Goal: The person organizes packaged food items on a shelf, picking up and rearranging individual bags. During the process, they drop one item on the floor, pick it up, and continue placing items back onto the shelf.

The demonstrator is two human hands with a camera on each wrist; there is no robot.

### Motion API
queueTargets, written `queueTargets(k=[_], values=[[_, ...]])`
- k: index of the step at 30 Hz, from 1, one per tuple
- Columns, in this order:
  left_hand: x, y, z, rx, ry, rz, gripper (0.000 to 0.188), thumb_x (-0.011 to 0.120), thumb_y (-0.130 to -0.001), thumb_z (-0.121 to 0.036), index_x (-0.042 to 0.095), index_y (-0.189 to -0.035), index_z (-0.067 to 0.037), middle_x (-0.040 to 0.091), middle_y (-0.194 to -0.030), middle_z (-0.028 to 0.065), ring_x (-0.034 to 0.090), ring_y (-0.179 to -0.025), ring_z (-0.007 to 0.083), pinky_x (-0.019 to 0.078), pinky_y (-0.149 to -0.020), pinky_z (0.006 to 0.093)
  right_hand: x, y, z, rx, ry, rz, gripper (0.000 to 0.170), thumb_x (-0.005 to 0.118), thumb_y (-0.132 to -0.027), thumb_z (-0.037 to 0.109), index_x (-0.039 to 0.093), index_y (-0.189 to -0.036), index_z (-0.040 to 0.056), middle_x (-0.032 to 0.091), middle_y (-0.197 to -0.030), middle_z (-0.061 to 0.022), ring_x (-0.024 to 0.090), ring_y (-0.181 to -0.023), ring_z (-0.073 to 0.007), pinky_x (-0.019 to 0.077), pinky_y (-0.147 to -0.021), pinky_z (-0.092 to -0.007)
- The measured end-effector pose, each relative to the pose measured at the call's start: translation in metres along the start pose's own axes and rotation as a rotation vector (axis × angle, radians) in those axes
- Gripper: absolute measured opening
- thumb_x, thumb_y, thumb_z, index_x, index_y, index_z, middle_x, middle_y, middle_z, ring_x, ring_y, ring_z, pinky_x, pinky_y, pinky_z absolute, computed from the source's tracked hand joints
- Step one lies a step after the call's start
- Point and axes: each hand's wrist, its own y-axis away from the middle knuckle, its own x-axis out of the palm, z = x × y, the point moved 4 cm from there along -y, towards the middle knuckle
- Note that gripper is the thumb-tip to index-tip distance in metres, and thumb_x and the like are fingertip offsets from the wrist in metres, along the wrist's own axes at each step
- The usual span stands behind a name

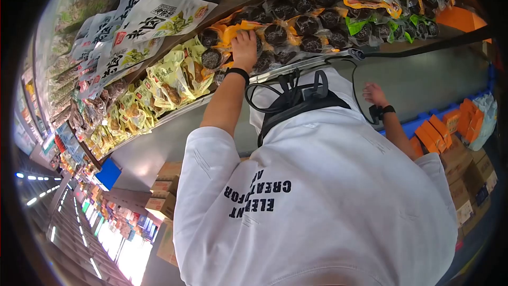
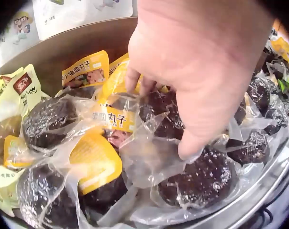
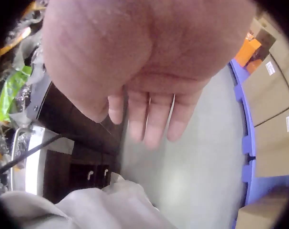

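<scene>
My left hand point(image 1: 244, 50) reaches into a shelf of vacuum-packed dark balls. In the left wrist view the left hand point(image 2: 197, 62) bends its fingers and thumb round a vacuum-packed dark ball point(image 2: 161, 114). Its thumb presses the clear wrap, and the hand partly hides the ball. Yellow labels point(image 2: 111, 119) with Chinese print lie in and around the packs. Another dark ball point(image 2: 202, 179) in clear plastic sits just below the thumb. My right hand point(image 1: 374, 94) hangs away from the shelf, holding nothing; in the right wrist view its fingers point(image 3: 156, 119) are loosely extended.
Pale green-yellow snack packs point(image 1: 174, 82) and large white bags point(image 1: 164, 16) stand left of the dark balls. A metal rail point(image 1: 291, 67) edges the shelf. Cardboard boxes point(image 3: 273, 90) rest on a blue pallet point(image 3: 249, 143) at the right. A black cable point(image 1: 264, 87) hangs at my waist.
</scene>
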Motion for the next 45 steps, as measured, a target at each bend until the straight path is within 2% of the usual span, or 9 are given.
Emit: queueTargets(k=[5,14,17,21,27,29,30,34,45], values=[[-0.019,-0.009,0.002,0.102,0.041,0.090,0.077,0.083,-0.055,-0.034,0.050,-0.121,-0.011,0.053,-0.110,0.0127,0.051,-0.106,0.0309,0.0410,-0.086,0.0416,0.001,0.007,-0.016,-0.067,-0.063,-0.066,0.024,0.052,-0.096,0.023,0.053,-0.116,0.0103,0.058,-0.081,-0.0009,0.054,-0.061,-0.0100,0.0412,-0.049,-0.0236],[-0.032,0.040,0.061,0.091,0.356,-0.043,0.083,0.084,-0.060,-0.037,0.048,-0.127,-0.005,0.053,-0.118,0.0209,0.053,-0.110,0.0379,0.0440,-0.091,0.0462,0.009,0.024,-0.032,-0.275,-0.159,-0.203,0.033,0.052,-0.096,0.029,0.051,-0.122,0.0089,0.062,-0.095,-0.0052,0.059,-0.074,-0.0140,0.0491,-0.063,-0.0276],[-0.042,0.062,0.100,-0.080,0.860,-0.197,0.073,0.078,-0.070,-0.028,0.045,-0.130,-0.003,0.057,-0.115,0.0223,0.057,-0.103,0.0344,0.0465,-0.089,0.0434,0.015,0.041,0.020,-0.425,-0.308,-0.315,0.032,0.055,-0.095,0.030,0.055,-0.117,0.0074,0.064,-0.099,-0.0057,0.061,-0.080,-0.0151,0.0504,-0.067,-0.0289],[-0.084,0.089,0.139,-0.177,1.663,-0.154,0.065,0.072,-0.078,-0.021,0.042,-0.132,0.000,0.057,-0.116,0.0152,0.057,-0.102,0.0224,0.0461,-0.090,0.0348,-0.003,0.030,0.119,-0.776,0.168,-0.382,0.043,0.059,-0.094,0.035,0.054,-0.124,0.0052,0.066,-0.096,-0.0031,0.062,-0.086,-0.0157,0.0498,-0.072,-0.0260],[-0.146,0.088,0.143,0.225,2.116,-0.080,0.055,0.066,-0.085,-0.016,0.043,-0.132,0.000,0.058,-0.113,0.0068,0.057,-0.101,0.0164,0.0448,-0.087,0.0291,0.204,0.205,0.262,-1.061,0.264,0.085,0.052,0.055,-0.095,0.036,0.047,-0.135,0.0034,0.057,-0.128,-0.0117,0.057,-0.117,-0.0203,0.0432,-0.100,-0.0315],[-0.178,0.094,0.121,0.425,2.119,-0.080,0.053,0.067,-0.085,-0.016,0.045,-0.130,-0.002,0.059,-0.111,0.0059,0.057,-0.101,0.0156,0.0440,-0.086,0.0286,0.255,0.200,0.277,-1.147,0.413,0.433,0.065,0.060,-0.092,0.038,0.036,-0.142,0.0031,0.055,-0.130,-0.0142,0.055,-0.118,-0.0222,0.0423,-0.101,-0.0321],[-0.181,0.093,0.112,0.422,2.114,-0.089,0.052,0.068,-0.084,-0.016,0.046,-0.129,-0.001,0.059,-0.111,0.0060,0.057,-0.101,0.0157,0.0437,-0.088,0.0291,0.303,0.238,0.273,-0.863,0.308,0.368,0.061,0.062,-0.092,0.038,0.042,-0.136,0.0016,0.059,-0.117,-0.0099,0.059,-0.101,-0.0188,0.0492,-0.086,-0.0298],[-0.202,0.109,0.093,0.555,1.976,-0.165,0.057,0.069,-0.083,-0.010,0.045,-0.134,0.000,0.059,-0.114,0.0069,0.056,-0.104,0.0156,0.0438,-0.092,0.0292,0.407,0.243,0.267,-0.953,0.366,0.634,0.053,0.067,-0.089,0.031,0.047,-0.129,0.0041,0.058,-0.110,-0.0053,0.055,-0.097,-0.0126,0.0474,-0.082,-0.0264],[-0.151,0.121,0.155,0.175,1.849,-0.317,0.037,0.067,-0.089,-0.019,0.058,-0.118,0.002,0.063,-0.108,0.0092,0.064,-0.092,0.0150,0.0531,-0.083,0.0272,0.469,0.228,0.244,-1.057,0.145,0.470,0.066,0.074,-0.085,0.024,0.035,-0.134,0.0029,0.057,-0.109,-0.0086,0.057,-0.096,-0.0138,0.0507,-0.077,-0.0274]])
